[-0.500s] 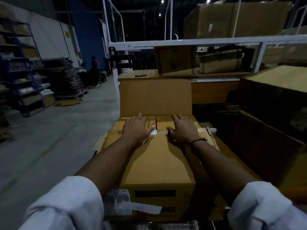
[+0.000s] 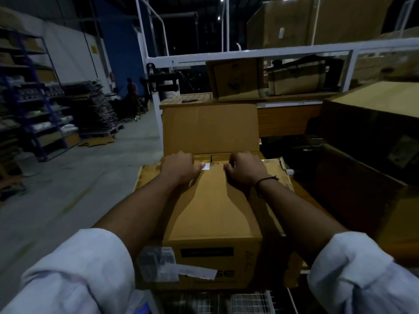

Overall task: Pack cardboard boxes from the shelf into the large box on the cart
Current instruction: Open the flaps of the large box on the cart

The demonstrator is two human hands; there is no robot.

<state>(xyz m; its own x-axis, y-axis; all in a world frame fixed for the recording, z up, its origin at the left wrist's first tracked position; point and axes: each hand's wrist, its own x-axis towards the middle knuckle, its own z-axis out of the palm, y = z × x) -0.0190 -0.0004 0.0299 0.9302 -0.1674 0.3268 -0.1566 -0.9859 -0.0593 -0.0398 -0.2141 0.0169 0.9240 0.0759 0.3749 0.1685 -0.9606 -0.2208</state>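
The large box [image 2: 244,264] sits on the wire-mesh cart [image 2: 249,302], directly below the camera. Its near flap [image 2: 213,207] is folded flat over the top, and its far flap [image 2: 209,128] stands upright. In the gap between them, two tops of smaller cardboard boxes [image 2: 213,157] show, packed side by side inside.

Two hands lie at the far edge of the near flap. The left hand [image 2: 178,167] and the right hand [image 2: 246,168] both have their fingers [image 2: 184,156] curled over that edge and hold it, with the tips hidden. A white label [image 2: 206,166] lies on the flap between the hands. One cord band [image 2: 266,179] circles the right wrist.

Behind the large box the white shelf [image 2: 249,52] blocks the way forward. On its lower level stand two boxes, a plain one [image 2: 235,79] and a strapped one [image 2: 294,78]. One bigger carton [image 2: 317,21] rests on top. To the right of the large box, dark cartons [image 2: 362,123] crowd in close. To its left is open floor [image 2: 68,189], with blue racks [image 2: 36,103] and stacks of flattened cardboard [image 2: 99,105] far off.
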